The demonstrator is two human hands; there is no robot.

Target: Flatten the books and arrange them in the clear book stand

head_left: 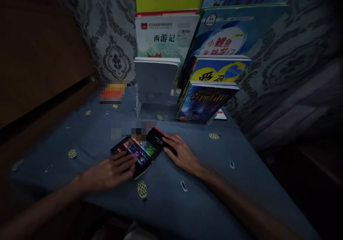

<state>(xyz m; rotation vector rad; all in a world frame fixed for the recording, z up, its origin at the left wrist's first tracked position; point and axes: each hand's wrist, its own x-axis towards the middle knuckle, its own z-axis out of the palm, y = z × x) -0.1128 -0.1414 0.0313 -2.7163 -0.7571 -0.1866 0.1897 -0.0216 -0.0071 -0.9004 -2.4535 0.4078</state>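
Note:
A black book (143,155) with small colourful pictures and a red upper edge lies opened out on the blue cloth in front of me. My left hand (114,170) rests on its lower left part, palm down, fingers stretched out over the pictures. At the right edge, my right hand (182,155) touches the dark page with its fingertips. Its fingers are extended and the thumb is apart from them. Blurred blocks cover part of the book's top edge.
Behind the book, a clear stand (158,111) holds upright books, including a white one (163,36) and a dark blue one (206,102). An orange blurred item (112,93) lies at the back left. Patterned cloth (116,59) hangs behind the table (203,204).

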